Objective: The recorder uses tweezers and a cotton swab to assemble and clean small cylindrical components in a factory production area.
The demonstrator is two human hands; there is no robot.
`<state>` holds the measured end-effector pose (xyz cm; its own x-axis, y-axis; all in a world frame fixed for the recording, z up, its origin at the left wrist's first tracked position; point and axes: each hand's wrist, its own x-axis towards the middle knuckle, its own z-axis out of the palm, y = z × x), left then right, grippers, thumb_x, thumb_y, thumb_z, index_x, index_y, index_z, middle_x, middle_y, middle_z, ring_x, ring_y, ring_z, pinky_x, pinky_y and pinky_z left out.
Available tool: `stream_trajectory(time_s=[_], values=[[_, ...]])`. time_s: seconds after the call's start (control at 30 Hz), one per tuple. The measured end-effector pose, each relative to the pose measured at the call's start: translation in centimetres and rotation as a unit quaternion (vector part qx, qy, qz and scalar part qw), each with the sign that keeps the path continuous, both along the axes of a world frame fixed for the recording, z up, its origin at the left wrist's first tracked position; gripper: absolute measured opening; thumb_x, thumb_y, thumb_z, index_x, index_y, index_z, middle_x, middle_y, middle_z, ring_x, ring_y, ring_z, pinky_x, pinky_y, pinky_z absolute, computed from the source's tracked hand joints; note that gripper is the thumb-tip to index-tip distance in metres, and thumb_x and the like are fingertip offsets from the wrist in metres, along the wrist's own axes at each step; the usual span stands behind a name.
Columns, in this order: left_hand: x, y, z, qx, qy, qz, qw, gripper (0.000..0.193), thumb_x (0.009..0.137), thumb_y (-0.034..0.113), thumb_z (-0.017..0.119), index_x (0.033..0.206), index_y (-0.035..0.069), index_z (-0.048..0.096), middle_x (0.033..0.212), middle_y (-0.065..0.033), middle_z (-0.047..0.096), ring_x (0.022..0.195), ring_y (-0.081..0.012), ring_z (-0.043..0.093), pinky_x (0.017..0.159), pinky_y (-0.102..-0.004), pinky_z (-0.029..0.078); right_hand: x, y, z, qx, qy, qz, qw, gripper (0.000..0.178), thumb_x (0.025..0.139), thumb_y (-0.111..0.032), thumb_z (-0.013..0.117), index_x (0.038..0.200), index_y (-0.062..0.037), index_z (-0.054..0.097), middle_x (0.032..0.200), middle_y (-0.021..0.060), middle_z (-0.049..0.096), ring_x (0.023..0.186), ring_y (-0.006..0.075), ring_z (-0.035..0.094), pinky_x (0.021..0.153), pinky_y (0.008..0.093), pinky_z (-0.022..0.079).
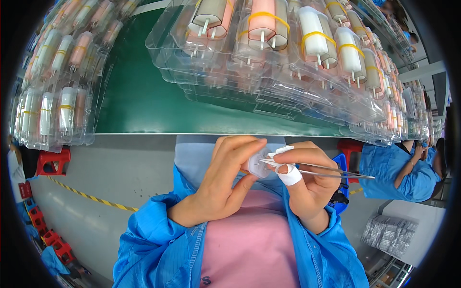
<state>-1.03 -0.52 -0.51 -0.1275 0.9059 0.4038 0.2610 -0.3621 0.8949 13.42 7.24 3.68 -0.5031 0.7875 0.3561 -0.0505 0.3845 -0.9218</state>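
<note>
My left hand (218, 180) is closed around a small translucent white round piece (258, 167), its end face turned to the right. In my right hand (309, 185) is a pair of metal tweezers (336, 172). Their tips meet or nearly meet the end face of the round piece; contact is hard to make out. White wrapping (289, 175) covers part of my right thumb, and more white material shows at the index fingertip. Both hands are in front of my chest, just on my side of the table's edge.
Stacked clear plastic trays (269, 96) stand on the green table (139, 91), filled with white, grey and pink cylinders (261, 21) banded in yellow. More trays (53, 115) stand at the left. Red stools (54, 162) are on the floor; a co-worker in blue (391, 168) sits at the right.
</note>
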Motion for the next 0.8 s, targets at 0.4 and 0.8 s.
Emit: stream_trajectory(time_s=[0.4, 0.8], values=[[0.09, -0.02, 0.01, 0.000, 0.000, 0.006, 1.000, 0.056, 0.072, -0.010, 0.061, 0.126, -0.002, 0.046, 0.118, -0.0191, 0.046, 0.101, -0.0326, 0.047, 0.073, -0.0315, 0.050, 0.05, 0.14, -0.36, 0.004, 0.023, 0.005, 1.000, 0.014, 0.075, -0.002, 0.070, 0.088, 0.0008, 0.066, 0.083, 0.0128, 0.066, 0.072, 0.0187, 0.063, 0.063, 0.0256, 0.050], [0.23, -0.04, -0.13, -0.004, -0.001, 0.007, 1.000, 0.056, 0.072, -0.010, 0.062, 0.125, -0.002, 0.047, 0.118, -0.0187, 0.046, 0.100, -0.0325, 0.047, 0.075, -0.0324, 0.050, -0.10, 0.18, -0.51, -0.004, 0.032, 0.011, 0.999, 0.013, 0.074, 0.001, 0.070, 0.087, 0.0020, 0.066, 0.081, 0.0140, 0.066, 0.071, 0.0192, 0.063, 0.062, 0.0256, 0.050]])
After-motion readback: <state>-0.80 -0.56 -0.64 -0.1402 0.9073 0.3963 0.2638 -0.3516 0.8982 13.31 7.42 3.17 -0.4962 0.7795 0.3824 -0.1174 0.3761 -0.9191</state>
